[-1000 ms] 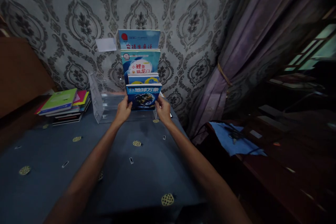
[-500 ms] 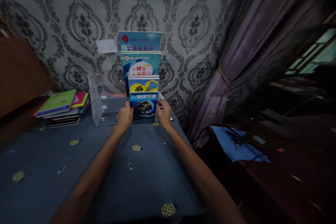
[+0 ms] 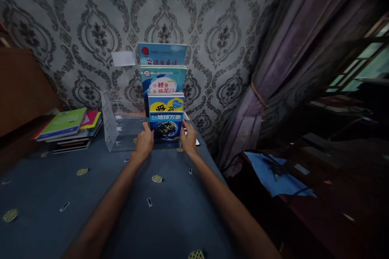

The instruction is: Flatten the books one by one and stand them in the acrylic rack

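In the head view, the biggest thing is the grey papered wall (image 3: 212, 12), with curly leaf shapes all over it. In front of it is the worktop (image 3: 121, 218), covered with a dark blue cloth that has yellow spotted pineapples on it. A long purple cloth curtain (image 3: 243, 105) hangs on the right, tied with a thin tan band.

Next comes the clear plastic rack with steps (image 3: 107, 119), sitting on the worktop near the wall. It holds books at its right end, standing in rows, one behind another. Just beside the rack, on its left, is a flat pile of colourful paper books (image 3: 65, 123), with a bright green one on top.

In the rack, the tall blue paper book with red writing (image 3: 165, 50) is at the back. The teal paper book with a white round patch (image 3: 164, 83) stands in front of it. Then comes the blue and yellow paper book (image 3: 154, 107). The dark blue paper book with an Earth picture (image 3: 165, 127) is at the very front, upright, between the two hands.

The left hand (image 3: 145, 141) is at its left edge and the right hand (image 3: 189, 137) at its right edge. Both have bent fingers; I cannot tell if they pinch the book or only touch it.

The small white card (image 3: 123, 58) is above the rack's left part.
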A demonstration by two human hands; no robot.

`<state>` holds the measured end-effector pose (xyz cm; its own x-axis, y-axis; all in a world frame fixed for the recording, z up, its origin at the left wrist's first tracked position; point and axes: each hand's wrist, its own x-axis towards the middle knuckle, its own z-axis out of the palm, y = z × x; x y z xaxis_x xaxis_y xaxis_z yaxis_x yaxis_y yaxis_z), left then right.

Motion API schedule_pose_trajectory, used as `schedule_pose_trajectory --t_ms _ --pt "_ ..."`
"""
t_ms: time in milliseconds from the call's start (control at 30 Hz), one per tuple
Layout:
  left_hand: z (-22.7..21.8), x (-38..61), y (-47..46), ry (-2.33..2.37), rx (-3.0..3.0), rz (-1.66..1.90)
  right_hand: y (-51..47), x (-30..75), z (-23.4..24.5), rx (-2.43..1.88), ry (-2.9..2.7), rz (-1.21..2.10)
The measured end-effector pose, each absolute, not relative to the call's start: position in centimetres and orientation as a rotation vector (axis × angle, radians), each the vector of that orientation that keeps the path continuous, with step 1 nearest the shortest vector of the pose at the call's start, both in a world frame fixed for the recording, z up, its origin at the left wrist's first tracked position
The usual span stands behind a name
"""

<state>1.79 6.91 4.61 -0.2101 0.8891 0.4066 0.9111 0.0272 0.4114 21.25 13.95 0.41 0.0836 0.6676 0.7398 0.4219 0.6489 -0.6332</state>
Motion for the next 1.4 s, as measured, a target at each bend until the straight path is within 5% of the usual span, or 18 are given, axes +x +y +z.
schedule_pose_trajectory --t_ms 700,1400 --pt "5.4 2.3 6.5 -2.220 -1.998 -0.794 15.8 21.5 -0.1 -0.878 -1.520 0.481" --pt "5.0 2.3 6.3 -2.232 -2.037 -0.691 16.1 22.0 -1.4 -0.891 -1.537 0.377"
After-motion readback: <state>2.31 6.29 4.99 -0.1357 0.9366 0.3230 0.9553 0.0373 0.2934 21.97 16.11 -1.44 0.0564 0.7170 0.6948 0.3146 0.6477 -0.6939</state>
